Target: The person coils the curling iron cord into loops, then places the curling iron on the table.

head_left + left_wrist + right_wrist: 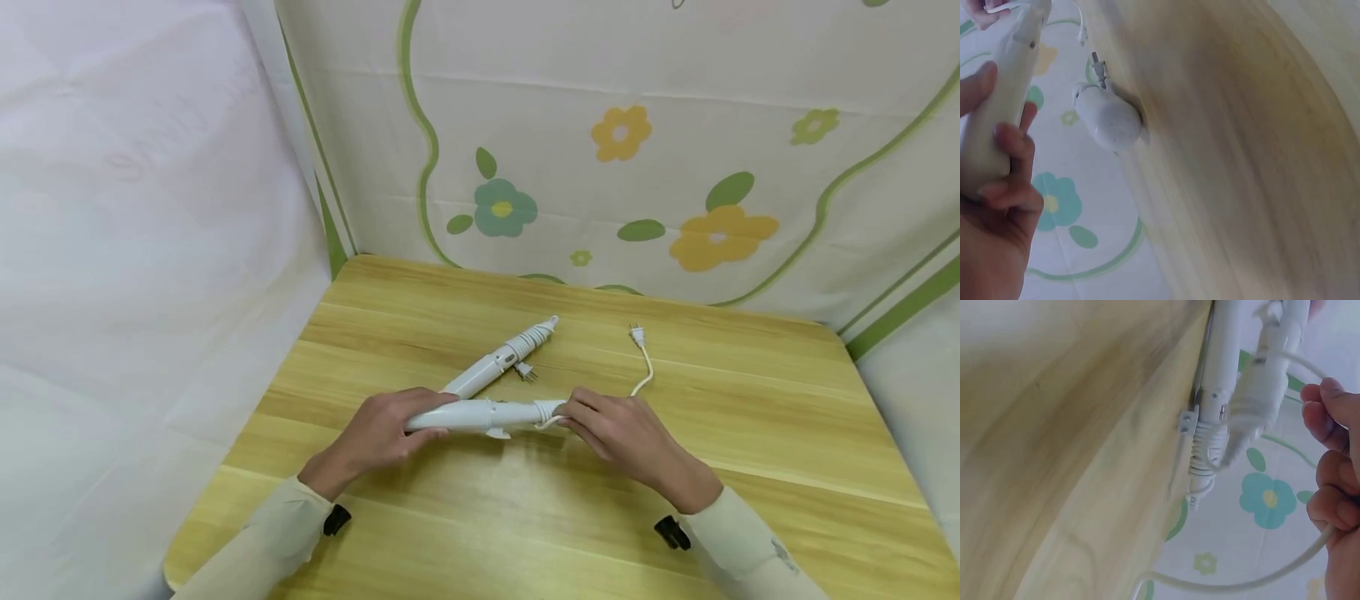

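Note:
My left hand [386, 425] grips the thick barrel of a white curling iron [465, 416] just above the table, thumb and fingers around it. Several turns of cord circle the handle end of this iron. With its fingertips, my right hand [626, 435] pinches the white cord [1300, 360] near that handle. The loose end of the cord trails from the right hand to a two-pin plug [637, 336] on the table. Behind lies a second white curling iron [486, 375], its cord coiled around the handle and its grey plug [527, 372] sticking out sideways.
The wood-grain table [480, 533] lies under both hands. A white sheet with printed flowers [555, 125] hangs behind its far edge. White fabric [150, 292] stands along the left side, and more hangs at the right.

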Demonstrator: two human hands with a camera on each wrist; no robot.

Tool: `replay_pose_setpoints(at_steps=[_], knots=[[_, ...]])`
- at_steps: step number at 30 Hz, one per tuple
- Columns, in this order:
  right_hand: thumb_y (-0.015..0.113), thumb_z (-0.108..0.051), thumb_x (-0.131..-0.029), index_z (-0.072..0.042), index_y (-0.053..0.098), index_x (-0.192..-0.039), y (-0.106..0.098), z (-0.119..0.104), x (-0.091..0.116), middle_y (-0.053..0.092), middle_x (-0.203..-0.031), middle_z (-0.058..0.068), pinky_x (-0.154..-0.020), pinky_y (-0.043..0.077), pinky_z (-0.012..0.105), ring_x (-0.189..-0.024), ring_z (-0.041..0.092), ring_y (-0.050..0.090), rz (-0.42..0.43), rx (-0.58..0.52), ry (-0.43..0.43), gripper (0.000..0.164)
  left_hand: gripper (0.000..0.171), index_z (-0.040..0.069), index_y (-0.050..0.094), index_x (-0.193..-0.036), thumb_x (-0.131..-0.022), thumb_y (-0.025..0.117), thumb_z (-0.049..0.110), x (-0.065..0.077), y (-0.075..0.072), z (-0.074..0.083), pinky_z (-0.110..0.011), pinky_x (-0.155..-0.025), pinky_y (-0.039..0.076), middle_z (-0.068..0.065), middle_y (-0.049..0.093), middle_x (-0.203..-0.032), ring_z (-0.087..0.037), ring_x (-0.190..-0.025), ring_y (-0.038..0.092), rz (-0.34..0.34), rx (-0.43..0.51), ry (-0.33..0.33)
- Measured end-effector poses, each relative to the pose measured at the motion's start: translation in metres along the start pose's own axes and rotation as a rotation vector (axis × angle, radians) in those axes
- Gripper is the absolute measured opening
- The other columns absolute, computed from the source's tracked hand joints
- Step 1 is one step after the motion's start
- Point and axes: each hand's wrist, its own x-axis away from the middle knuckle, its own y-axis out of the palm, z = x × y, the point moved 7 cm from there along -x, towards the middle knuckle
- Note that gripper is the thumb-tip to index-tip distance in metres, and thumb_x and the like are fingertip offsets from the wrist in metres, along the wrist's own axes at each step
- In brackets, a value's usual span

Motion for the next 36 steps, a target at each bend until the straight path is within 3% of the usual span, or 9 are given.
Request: replay_pose_setpoints(at_steps=[11, 17, 19, 22, 25, 28, 30, 33, 36], knots=[[0.043, -0.038, -0.119, -0.016, 0.081, -0.122, 0.004, 0.007, 0.000, 0.067, -0.092, -0.007, -0.049, 0.026, 0.011, -0.059, -0.002, 0.040, -0.019, -0.046, -0.032, 0.044, 0.047, 0.024, 0.075, -0.139, -0.094, 0.086, 0.030, 0.004, 0.008, 0.005, -0.036, -0.085, 0.063, 0.005, 0.080, -0.127, -0.009, -0.105, 0.074, -0.120, 0.126, 0.060], [0.049, -0.036, -0.118, -0.020, 0.080, -0.130, 0.009, 0.010, -0.001, 0.065, -0.089, -0.009, -0.051, 0.023, 0.010, -0.060, -0.004, 0.032, -0.070, -0.072, -0.030, 0.036, 0.045, 0.018, 0.075, -0.140, -0.096, 0.084, 0.023, 0.005, 0.012, 0.004, -0.033, -0.086, 0.061, -0.003, 0.080, -0.129, -0.010, -0.104, 0.073, -0.172, 0.342, 0.038], [0.061, -0.027, -0.113, -0.019, 0.080, -0.131, 0.011, 0.011, 0.000, 0.065, -0.086, -0.011, -0.053, 0.027, 0.009, -0.062, -0.006, 0.032, -0.089, -0.123, -0.022, 0.026, 0.045, 0.015, 0.074, -0.140, -0.097, 0.083, 0.020, 0.006, 0.013, 0.002, -0.032, -0.086, 0.061, -0.006, 0.079, -0.129, -0.011, -0.103, 0.072, -0.188, 0.426, 0.022], [0.074, -0.015, -0.104, -0.019, 0.080, -0.131, 0.015, 0.014, 0.003, 0.062, -0.081, -0.015, -0.057, 0.035, 0.009, -0.064, -0.009, 0.037, -0.120, -0.218, 0.008, 0.028, 0.044, 0.013, 0.074, -0.141, -0.097, 0.082, 0.017, 0.008, 0.016, -0.002, -0.032, -0.085, 0.060, -0.009, 0.079, -0.132, -0.011, -0.102, 0.072, -0.214, 0.530, -0.021], [0.073, -0.011, -0.103, -0.018, 0.079, -0.130, 0.021, 0.015, 0.006, 0.072, -0.088, -0.014, -0.067, 0.051, 0.014, -0.072, -0.008, 0.058, -0.121, -0.298, 0.041, 0.029, 0.044, 0.013, 0.074, -0.141, -0.098, 0.082, 0.015, 0.010, 0.018, -0.006, -0.032, -0.085, 0.059, -0.011, 0.078, -0.134, -0.012, -0.103, 0.071, -0.226, 0.595, -0.063], [0.072, -0.007, -0.104, -0.017, 0.078, -0.132, 0.030, 0.013, 0.011, 0.082, -0.110, -0.007, -0.083, 0.062, 0.024, -0.095, 0.005, 0.077, -0.117, -0.410, 0.111, 0.031, 0.043, 0.013, 0.074, -0.141, -0.098, 0.081, 0.012, 0.011, 0.020, -0.008, -0.032, -0.084, 0.058, -0.012, 0.077, -0.134, -0.013, -0.102, 0.071, -0.209, 0.629, -0.097], [0.074, 0.002, -0.098, -0.015, 0.077, -0.132, 0.037, 0.010, 0.014, 0.082, -0.119, -0.002, -0.089, 0.063, 0.030, -0.105, 0.012, 0.079, -0.128, -0.520, 0.194, 0.038, 0.043, 0.013, 0.074, -0.141, -0.098, 0.080, 0.012, 0.010, 0.020, -0.008, -0.032, -0.086, 0.057, -0.011, 0.078, -0.134, -0.014, -0.103, 0.071, -0.182, 0.639, -0.131], [0.071, 0.009, -0.098, -0.010, 0.077, -0.114, 0.046, 0.007, 0.017, 0.081, -0.097, -0.001, -0.080, 0.060, 0.024, -0.088, 0.007, 0.073, -0.134, -0.607, 0.291, 0.025, 0.044, 0.013, 0.073, -0.142, -0.099, 0.080, 0.015, 0.006, 0.020, -0.007, -0.033, -0.088, 0.057, -0.008, 0.077, -0.135, -0.015, -0.103, 0.071, -0.116, 0.624, -0.173], [0.063, 0.009, -0.102, -0.010, 0.072, -0.097, 0.049, 0.004, 0.015, 0.068, -0.075, -0.008, -0.068, 0.050, 0.022, -0.071, -0.002, 0.056, -0.119, -0.509, 0.298, 0.022, 0.043, 0.015, 0.074, -0.142, -0.099, 0.081, 0.017, 0.002, 0.018, -0.004, -0.035, -0.089, 0.058, -0.006, 0.078, -0.134, -0.016, -0.104, 0.072, -0.024, 0.556, -0.172]])
